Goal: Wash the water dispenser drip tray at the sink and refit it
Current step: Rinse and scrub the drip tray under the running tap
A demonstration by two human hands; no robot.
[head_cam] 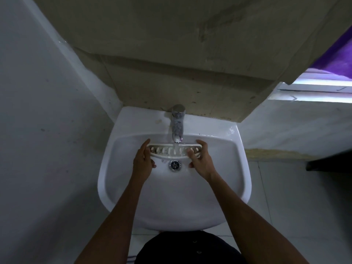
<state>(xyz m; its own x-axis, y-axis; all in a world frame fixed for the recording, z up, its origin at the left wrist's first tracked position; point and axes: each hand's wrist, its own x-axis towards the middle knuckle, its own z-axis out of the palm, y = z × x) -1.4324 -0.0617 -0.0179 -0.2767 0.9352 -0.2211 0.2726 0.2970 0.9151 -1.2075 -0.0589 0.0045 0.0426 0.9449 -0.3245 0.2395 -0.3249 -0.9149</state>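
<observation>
A white slotted drip tray [171, 150] is held level over the white sink [236, 168], right under the chrome tap [178, 122]. Water runs from the spout onto the middle of the tray. My left hand [143, 161] grips the tray's left end, fingers curled round its edge. My right hand [202, 160] grips the right end, with fingers lying over the slots. The chrome drain [174, 165] shows just below the tray, between my hands.
A tiled wall rises behind the tap. A white wall stands close on the left. At the right are a window ledge [314, 92] with purple cloth [335, 60] above it and a dark shelf edge [329, 162]. Pale floor tiles lie below the sink.
</observation>
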